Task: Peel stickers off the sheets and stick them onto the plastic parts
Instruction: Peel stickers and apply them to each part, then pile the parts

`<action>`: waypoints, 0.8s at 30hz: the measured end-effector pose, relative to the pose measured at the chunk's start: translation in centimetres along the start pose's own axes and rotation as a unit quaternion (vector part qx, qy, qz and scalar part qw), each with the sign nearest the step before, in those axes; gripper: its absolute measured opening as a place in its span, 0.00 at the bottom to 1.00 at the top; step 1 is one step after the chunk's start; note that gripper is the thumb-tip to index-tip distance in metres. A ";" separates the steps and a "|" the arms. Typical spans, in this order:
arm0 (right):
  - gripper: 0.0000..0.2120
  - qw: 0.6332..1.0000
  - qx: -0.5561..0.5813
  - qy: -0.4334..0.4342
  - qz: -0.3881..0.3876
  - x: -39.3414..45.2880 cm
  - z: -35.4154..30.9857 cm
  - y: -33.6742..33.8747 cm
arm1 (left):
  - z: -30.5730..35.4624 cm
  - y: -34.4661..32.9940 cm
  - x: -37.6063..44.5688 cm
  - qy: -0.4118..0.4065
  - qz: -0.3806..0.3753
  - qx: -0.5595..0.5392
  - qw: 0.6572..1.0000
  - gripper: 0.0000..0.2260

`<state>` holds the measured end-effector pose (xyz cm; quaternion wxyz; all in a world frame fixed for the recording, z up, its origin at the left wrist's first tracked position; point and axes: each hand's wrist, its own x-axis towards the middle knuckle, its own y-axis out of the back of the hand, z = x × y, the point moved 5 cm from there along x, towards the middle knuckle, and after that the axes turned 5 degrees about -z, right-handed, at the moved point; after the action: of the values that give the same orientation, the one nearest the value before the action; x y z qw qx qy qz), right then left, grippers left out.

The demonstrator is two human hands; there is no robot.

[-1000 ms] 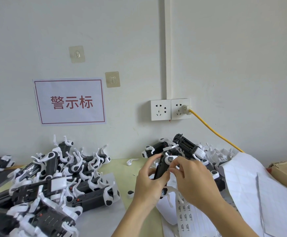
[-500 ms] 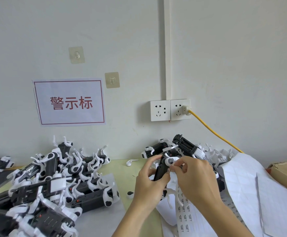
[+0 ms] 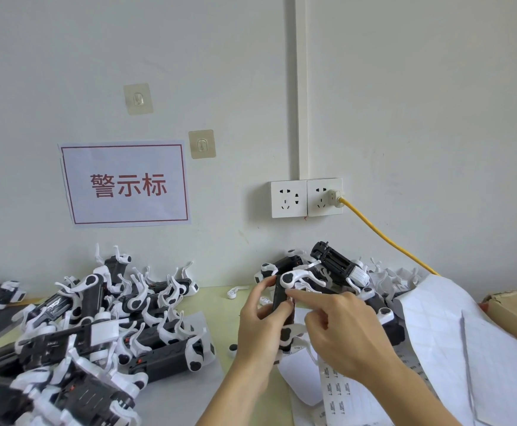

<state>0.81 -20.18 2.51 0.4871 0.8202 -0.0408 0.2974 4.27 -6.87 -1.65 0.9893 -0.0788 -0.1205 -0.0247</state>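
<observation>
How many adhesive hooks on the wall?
2: upper hook above the red-lettered sign, lower hook at the sign's upper right. Both bare; none seem hidden.

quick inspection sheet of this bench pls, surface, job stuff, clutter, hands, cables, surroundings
surface: pale green table, mostly covered.
job's things: black-and-white plastic part held upright; sticker strip below it; pile of parts on the left, another pile by the wall.
clutter: white backing sheets on the right; cardboard box at the right edge.
grippers: left hand grips the part; right hand presses its index finger on it.
cables: yellow cable plugged into the wall socket.
surroundings: red-lettered sign, two adhesive hooks.
</observation>
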 end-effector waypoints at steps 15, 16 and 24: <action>0.16 0.969 0.187 -0.065 0.147 0.3 1.6 0.7 | -0.3 0.9 0.3 -0.011 0.052 -0.006 0.999 0.08; 0.18 0.967 0.211 -0.074 0.120 0.4 1.8 0.5 | 0.0 0.6 0.1 -0.029 0.037 0.008 0.999 0.09; 0.16 0.923 0.381 -0.056 -0.007 0.6 1.7 -0.3 | 2.5 -0.6 -0.9 -0.176 -0.030 0.126 0.976 0.15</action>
<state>2.17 -21.27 2.02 0.1368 0.9595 0.0543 0.2402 2.79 -7.04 0.58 0.9534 0.0475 -0.2968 -0.0247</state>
